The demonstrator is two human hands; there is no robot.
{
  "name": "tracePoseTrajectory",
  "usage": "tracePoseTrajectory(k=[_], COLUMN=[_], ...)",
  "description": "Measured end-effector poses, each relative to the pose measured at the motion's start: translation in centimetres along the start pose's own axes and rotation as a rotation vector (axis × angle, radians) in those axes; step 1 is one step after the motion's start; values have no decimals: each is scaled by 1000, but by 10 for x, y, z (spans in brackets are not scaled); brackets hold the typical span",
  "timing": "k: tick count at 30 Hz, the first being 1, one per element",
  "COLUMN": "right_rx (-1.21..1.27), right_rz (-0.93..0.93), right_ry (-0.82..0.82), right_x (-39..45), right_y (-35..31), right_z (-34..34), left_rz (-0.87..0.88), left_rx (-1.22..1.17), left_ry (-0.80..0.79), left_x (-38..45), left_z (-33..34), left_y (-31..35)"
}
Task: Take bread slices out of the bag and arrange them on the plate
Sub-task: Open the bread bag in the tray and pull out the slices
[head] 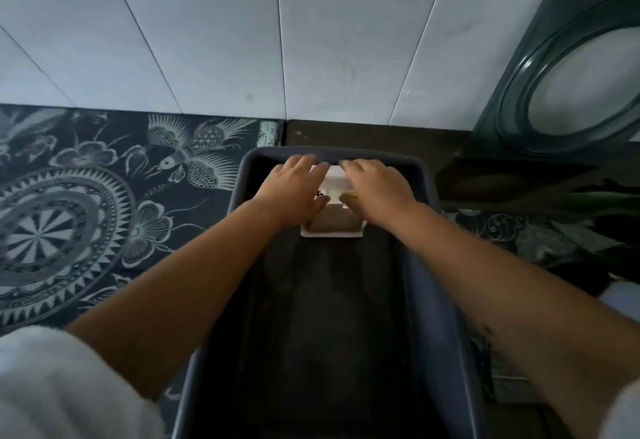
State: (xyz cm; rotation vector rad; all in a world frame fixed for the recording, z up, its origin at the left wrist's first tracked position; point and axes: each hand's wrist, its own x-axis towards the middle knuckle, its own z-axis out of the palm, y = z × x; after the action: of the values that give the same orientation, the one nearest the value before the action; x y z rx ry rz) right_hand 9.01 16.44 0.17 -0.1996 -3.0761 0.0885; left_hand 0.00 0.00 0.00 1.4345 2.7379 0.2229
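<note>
A small bread bag (334,220), clear and white with brown bread showing at its near end, lies at the far end of a long dark rectangular tray (429,286). Both of my hands rest on the bag's far half. My left hand (294,189) covers its left side and my right hand (375,189) covers its right side, fingers curled over the top near the tray's far rim. Thumbs meet near the bag's label. The far end of the bag is hidden under my fingers. No loose slice is visible.
The tray sits on a dark patterned cloth (86,217) with white floral and circular designs. A white panelled wall (242,33) rises behind. A dark framed oval mirror (568,85) leans at the right. Dark objects lie at the right of the tray.
</note>
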Motion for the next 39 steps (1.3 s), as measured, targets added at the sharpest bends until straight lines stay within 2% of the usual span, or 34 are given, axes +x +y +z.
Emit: tracePoseTrajectory(k=[3,8,16,23,29,33,39], right_rx=[-88,-111,-80,-28,20,59,98], right_rz=[-125,-192,-227,-232,-244,-222,-188], right_ry=[7,44,95,81,40,76,21], right_x=[18,26,9,-66,-163,-229,-289], right_y=[12,24,19,-12,-59,-82,-106], right_z=[9,20,15,-6,-18,-12,-4], left_rz=[33,54,133,204,146,172,161], left_rx=[65,37,125,95,25,-37,-28], left_ry=[-36,-91,12,55,-8,-16,-74], left_x=[21,33,16,-61,-158,-221,-274], left_z=[10,17,12,-9,-14,-7,10], left_y=[-12,-23,-22,11,52,79,105])
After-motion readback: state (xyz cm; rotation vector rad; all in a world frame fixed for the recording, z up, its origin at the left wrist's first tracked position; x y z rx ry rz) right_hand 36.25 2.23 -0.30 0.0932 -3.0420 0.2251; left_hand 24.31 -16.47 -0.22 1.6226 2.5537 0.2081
